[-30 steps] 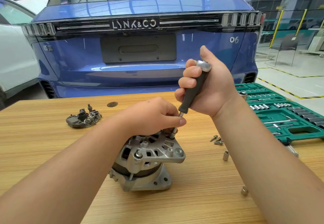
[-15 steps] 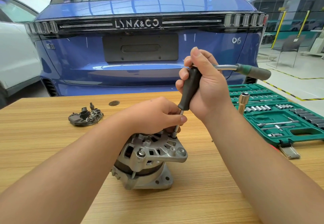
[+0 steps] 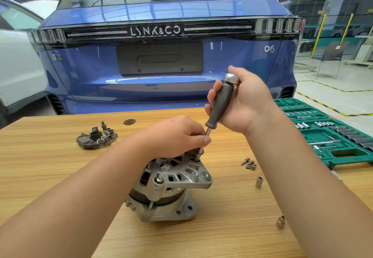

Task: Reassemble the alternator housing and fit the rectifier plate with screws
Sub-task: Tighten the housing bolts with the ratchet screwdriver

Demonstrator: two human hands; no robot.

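A wooden table stood in a workshop, behind a blue car. On it the alternator sat on end, its long axis nearly upright and tilted slightly left, its finned end facing up. The left hand rested on top of the alternator, fingers curled, pinching the thin steel shaft of the driver just above its tip. The driver leaned up and to the right from the alternator's top rim, its tip seated there. The right hand wrapped the dark handle, fingers curled round it, the metal cap showing at the top.

Half a second before, a green-handled ratchet bar stuck out rightward from the top of the driver; now only the cap showed there.

Right of the alternator lay loose screws and two sockets, farther right a green tool case. Left of the alternator, well apart, lay the rectifier plate.
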